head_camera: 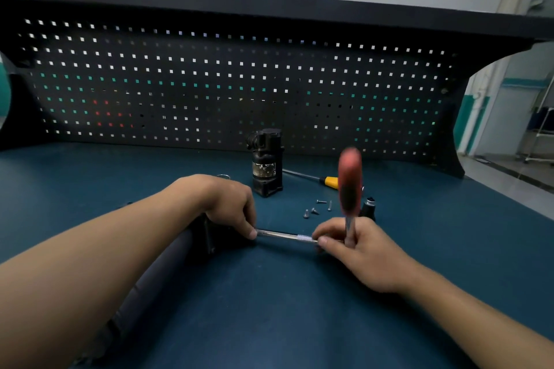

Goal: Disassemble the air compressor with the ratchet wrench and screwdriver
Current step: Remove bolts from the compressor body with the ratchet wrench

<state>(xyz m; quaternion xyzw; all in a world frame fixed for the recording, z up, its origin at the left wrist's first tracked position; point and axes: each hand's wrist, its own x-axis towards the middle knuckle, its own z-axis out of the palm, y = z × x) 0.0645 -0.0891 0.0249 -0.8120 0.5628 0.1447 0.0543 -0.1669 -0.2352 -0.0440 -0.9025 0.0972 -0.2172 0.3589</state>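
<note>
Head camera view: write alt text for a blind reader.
The left hand and right hand pinch the ends of a thin metal rod over a blue bench, the right also holding a red-handled ratchet wrench upright. Loose screws and a yellow-handled screwdriver lie behind.

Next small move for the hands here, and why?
Probably swing the ratchet wrench through one stroke with the right hand while the left hand grips the black housing. Its red handle stands upright and blurred, and its silver shaft spans from the right hand to the left hand at the housing, so that fastener seems not yet out.
</note>
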